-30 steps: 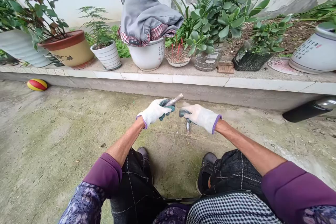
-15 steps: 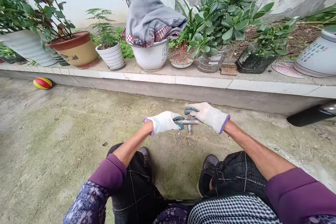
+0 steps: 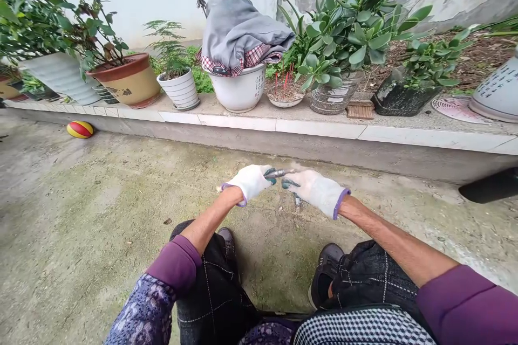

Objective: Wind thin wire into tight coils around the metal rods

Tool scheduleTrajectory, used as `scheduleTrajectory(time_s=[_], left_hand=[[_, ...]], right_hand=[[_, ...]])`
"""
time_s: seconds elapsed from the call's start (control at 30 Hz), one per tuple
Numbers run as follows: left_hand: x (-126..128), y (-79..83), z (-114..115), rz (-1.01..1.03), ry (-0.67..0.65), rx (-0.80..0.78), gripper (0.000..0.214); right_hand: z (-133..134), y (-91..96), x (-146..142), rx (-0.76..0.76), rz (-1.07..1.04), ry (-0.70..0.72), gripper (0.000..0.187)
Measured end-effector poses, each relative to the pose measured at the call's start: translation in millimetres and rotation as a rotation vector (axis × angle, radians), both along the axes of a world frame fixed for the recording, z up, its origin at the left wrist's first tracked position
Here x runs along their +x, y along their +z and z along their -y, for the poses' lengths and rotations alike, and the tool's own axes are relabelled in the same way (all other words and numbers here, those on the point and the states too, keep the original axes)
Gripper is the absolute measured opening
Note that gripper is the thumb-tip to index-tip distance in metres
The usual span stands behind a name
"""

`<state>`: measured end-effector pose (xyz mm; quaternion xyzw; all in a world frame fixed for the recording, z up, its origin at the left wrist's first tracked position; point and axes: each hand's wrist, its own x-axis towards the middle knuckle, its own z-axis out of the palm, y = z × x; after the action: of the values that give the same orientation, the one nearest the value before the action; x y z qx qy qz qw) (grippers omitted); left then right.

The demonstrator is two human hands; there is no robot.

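Both my hands wear white knit gloves with dark grey-green fingertips and purple cuffs. My left hand (image 3: 253,180) is closed around a short greyish metal rod (image 3: 279,173), whose shiny ridged part points right. Just right of the rod and slightly below it is my right hand (image 3: 315,188), blurred at its upper edge. Its fingers are curled together toward the rod; anything inside them is hidden. Whether it touches the rod I cannot tell. A small shiny metal piece (image 3: 298,202) shows below the right fingers, close to the ground.
A tiled ledge (image 3: 243,122) with potted plants runs across the front. A grey cloth (image 3: 243,29) covers a white pot (image 3: 237,91). A wooden brush (image 3: 360,110) lies on the ledge. On the concrete are a red-yellow ball (image 3: 80,129) and a black cylinder (image 3: 491,186).
My right hand has moved from above the rod's end to below it, with its fingers curled. The rod now tilts slightly up to the right. The whole view has shifted a little.
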<state>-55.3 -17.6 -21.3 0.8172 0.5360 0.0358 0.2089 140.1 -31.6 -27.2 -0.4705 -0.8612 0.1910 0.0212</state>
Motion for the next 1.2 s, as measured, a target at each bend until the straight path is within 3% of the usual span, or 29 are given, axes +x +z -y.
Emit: scheduleTrajectory(time_s=[0.1,0.2,0.3,0.43,0.53,0.6,0.7,0.83,0.93,1.0,1.07,1.2], left_hand=[[6.8,-4.9,6.5,-0.235,-0.045,-0.036,0.029],[9.6,-2.5,14.9,-0.253,-0.133,-0.138,0.025],[4.6,7.1,21.0,0.01,-0.186,-0.316,0.023],[-6.5,17.2,23.3,0.387,-0.014,-0.537,0.032],[-12.3,17.1,21.6,0.625,0.062,-0.537,0.037],[-15.3,14.9,18.9,0.685,0.098,-0.488,0.037],[-20.0,10.7,12.4,0.569,0.164,-0.33,0.033],[-23.7,4.6,5.8,0.072,0.121,-0.03,0.025],[-21.6,0.7,11.3,-0.174,0.014,-0.064,0.023],[-19.4,-0.1,19.4,-0.154,-0.091,-0.146,0.018],[-18.7,1.3,27.4,0.003,-0.164,-0.236,0.014],[-21.9,8.7,33.8,0.34,-0.088,-0.484,0.019]], right_hand=[[-0.5,-0.1,1.0,-0.005,0.181,-0.017,0.028],[-4.6,1.4,7.9,0.011,0.151,-0.038,0.024],[-8.2,4.7,15.8,-0.012,-0.077,-0.073,0.022],[-8.4,7.8,16.2,-0.244,-0.409,-0.235,0.026],[-8.8,3.1,7.8,-0.34,-0.426,-0.333,0.024],[-9.5,-2.8,0.6,-0.307,-0.357,-0.288,0.023],[-7.6,-9.6,-9.4,-0.189,-0.236,-0.104,0.024],[-1.4,-10.1,-16.4,-0.048,-0.087,0.028,0.026],[-2.6,-10.7,-12.5,0.006,-0.012,0.039,0.024],[-6.5,-12.5,-6.8,0.006,-0.026,0.042,0.025],[-10.1,-12.8,-1.4,-0.026,-0.122,0.046,0.026],[-10.3,-3.6,1.6,-0.237,-0.412,-0.038,0.026]])
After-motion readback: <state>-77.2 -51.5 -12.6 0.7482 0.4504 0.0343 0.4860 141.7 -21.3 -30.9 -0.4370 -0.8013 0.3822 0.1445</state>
